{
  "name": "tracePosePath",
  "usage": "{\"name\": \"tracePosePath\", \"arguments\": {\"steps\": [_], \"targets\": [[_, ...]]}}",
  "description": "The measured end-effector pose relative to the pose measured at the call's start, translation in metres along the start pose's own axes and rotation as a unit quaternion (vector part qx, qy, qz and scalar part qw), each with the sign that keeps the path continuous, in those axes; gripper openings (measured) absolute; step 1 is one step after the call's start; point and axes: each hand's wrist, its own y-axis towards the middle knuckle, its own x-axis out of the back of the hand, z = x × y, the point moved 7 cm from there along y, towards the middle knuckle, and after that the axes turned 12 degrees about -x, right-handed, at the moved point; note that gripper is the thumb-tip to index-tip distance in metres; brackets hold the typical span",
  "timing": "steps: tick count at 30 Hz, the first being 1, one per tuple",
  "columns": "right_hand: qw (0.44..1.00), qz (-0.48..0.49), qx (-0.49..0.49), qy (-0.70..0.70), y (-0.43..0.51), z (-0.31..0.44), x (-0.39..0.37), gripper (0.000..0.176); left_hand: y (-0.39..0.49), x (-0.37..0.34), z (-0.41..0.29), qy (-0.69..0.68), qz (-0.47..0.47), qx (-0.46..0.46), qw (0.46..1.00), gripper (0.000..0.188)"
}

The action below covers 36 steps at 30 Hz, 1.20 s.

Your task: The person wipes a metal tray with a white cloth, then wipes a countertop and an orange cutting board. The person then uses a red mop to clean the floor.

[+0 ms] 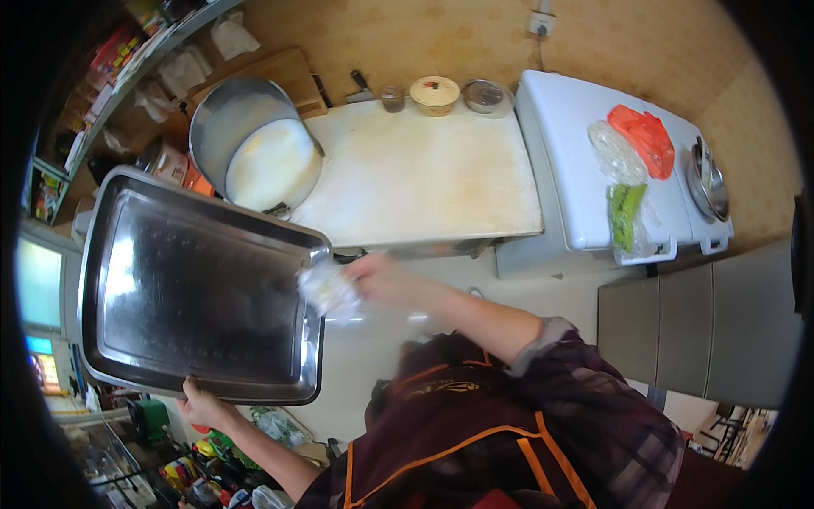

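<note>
A large rectangular metal tray point(197, 286) is held up on the left, its shiny inner face showing. My left hand point(205, 404) grips its lower rim, thumb over the edge. My right hand point(375, 280), blurred, holds a crumpled white cloth or paper wad point(329, 289) at the tray's right rim. Beyond the tray, a big metal pot point(245, 124) with a whitish round inside stands at the left end of the pale worktop point(420, 172).
Along the worktop's back lie a cleaver point(361, 88), a small jar point(393, 98), a lidded cream bowl point(435, 95) and a covered container point(484, 95). A white chest freezer point(566, 159) at the right bears plastic bags, green vegetables point(626, 213) and a metal bowl point(706, 181).
</note>
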Motion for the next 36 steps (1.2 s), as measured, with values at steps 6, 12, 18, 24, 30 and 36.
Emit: {"name": "tracePosePath", "arguments": {"steps": [6, 12, 18, 24, 30, 36], "targets": [[0.949, -0.092, 0.061, 0.296, -0.073, 0.002, 0.115, 0.050, 0.003, 0.091, 0.036, 0.065, -0.084, 0.040, 0.994, 0.017], [0.925, -0.178, 0.086, 0.325, -0.098, -0.001, 0.148, 0.059, 0.004, 0.128, 0.062, 0.120, -0.103, 0.047, 0.986, 0.017], [0.916, -0.110, 0.154, 0.354, -0.108, 0.036, 0.143, 0.053, 0.002, 0.131, 0.053, 0.120, -0.088, 0.035, 0.988, 0.016], [0.908, -0.192, 0.146, 0.342, -0.101, 0.031, 0.155, 0.040, 0.000, 0.148, 0.072, 0.117, -0.097, 0.044, 0.987, 0.019], [0.942, -0.221, 0.080, 0.240, -0.100, 0.008, 0.159, 0.035, 0.000, 0.147, 0.069, 0.098, -0.077, 0.034, 0.992, 0.021], [0.945, -0.293, 0.010, 0.146, -0.096, -0.012, 0.163, 0.031, -0.005, 0.165, 0.083, 0.112, -0.094, 0.031, 0.989, 0.020]]}}
